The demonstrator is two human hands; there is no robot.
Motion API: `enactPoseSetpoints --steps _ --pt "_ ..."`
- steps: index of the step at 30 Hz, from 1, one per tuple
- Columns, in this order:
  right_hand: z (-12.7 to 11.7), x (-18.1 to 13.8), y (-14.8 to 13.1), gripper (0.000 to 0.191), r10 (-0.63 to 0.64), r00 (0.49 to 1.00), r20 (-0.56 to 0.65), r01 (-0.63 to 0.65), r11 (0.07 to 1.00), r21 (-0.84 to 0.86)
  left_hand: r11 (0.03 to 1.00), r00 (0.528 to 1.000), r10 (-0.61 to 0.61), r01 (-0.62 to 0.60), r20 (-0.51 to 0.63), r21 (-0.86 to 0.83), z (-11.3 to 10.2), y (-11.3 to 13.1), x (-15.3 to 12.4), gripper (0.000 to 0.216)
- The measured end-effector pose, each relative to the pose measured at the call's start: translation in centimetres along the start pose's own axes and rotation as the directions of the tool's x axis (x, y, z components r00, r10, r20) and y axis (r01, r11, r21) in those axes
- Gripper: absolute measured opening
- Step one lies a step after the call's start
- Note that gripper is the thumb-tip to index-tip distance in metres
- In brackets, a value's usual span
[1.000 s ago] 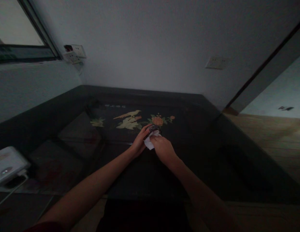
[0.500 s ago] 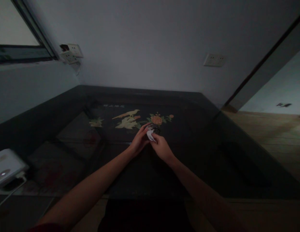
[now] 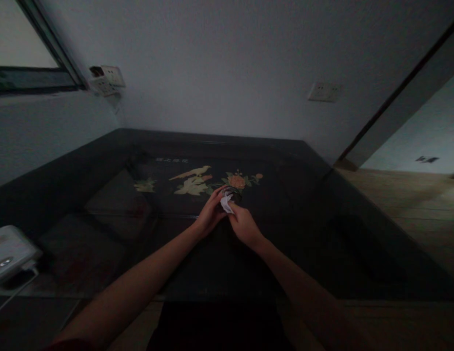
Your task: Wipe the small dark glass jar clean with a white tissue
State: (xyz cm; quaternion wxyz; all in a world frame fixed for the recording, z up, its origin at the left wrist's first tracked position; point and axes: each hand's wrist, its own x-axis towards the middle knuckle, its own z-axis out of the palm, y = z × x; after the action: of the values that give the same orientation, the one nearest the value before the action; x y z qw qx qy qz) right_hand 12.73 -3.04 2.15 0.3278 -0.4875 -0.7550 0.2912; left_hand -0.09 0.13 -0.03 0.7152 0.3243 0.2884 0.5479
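Observation:
Above the middle of the dark table (image 3: 212, 263), my two hands meet around a small, shiny, see-through-looking round object (image 3: 235, 196); the dim light hides its exact kind. My left hand (image 3: 210, 211) is closed around its left side, fingers curved along it. A crumpled white tissue (image 3: 226, 204) lies against the object's near side, pinched by my right hand (image 3: 245, 224). The right fingers beyond the thumb are mostly hidden. Just behind the hands, the tabletop bears an orange flower picture (image 3: 236, 181) and a pale bird picture (image 3: 192, 184).
A white box-like device (image 3: 14, 251) with a cable sits at the table's left edge. On the right side lies a dark, long flat shape (image 3: 369, 248). Wall sockets (image 3: 325, 91) are above the table's far edge, and a window (image 3: 25, 44) is at upper left.
The tissue has shifted slightly left and down against the round object, with a small movement of my right hand. My left hand keeps its hold.

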Motion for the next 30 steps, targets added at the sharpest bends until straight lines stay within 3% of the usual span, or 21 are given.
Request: enactPoseSetpoints --steps 4,8,12,18,22,30 --pt "-1.1 -0.1 -0.7 0.043 -0.013 0.988 0.154 0.078 0.900 -0.428 1.000 1.000 0.009 -0.009 -0.003 -0.011 0.3 0.1 -0.1 0.047" --pt "-1.6 0.0 -1.0 0.042 -0.005 0.978 0.209 0.127 0.809 -0.574 0.999 1.000 -0.009 0.009 -0.010 0.035 0.6 0.2 -0.3 0.047" --pt "-1.3 -0.1 -0.9 0.035 -0.024 0.988 0.153 0.096 0.874 -0.477 1.000 1.000 0.001 0.000 -0.015 0.030 0.6 0.3 -0.4 0.044" --pt "-0.3 0.0 -0.3 0.010 -0.004 0.997 -0.077 -0.004 0.995 -0.104 0.999 0.999 0.033 -0.033 0.007 -0.022 0.9 0.0 -0.7 0.042" --pt "0.2 0.1 0.1 0.016 0.022 0.976 -0.215 -0.016 0.999 0.031 0.997 0.998 0.042 -0.038 0.056 -0.065 1.4 -0.1 -1.2 0.043" --pt "0.0 0.2 0.4 0.025 0.015 0.981 -0.191 0.008 0.993 0.117 0.990 0.998 -0.031 0.039 0.063 -0.133 1.1 0.3 -0.6 0.036"
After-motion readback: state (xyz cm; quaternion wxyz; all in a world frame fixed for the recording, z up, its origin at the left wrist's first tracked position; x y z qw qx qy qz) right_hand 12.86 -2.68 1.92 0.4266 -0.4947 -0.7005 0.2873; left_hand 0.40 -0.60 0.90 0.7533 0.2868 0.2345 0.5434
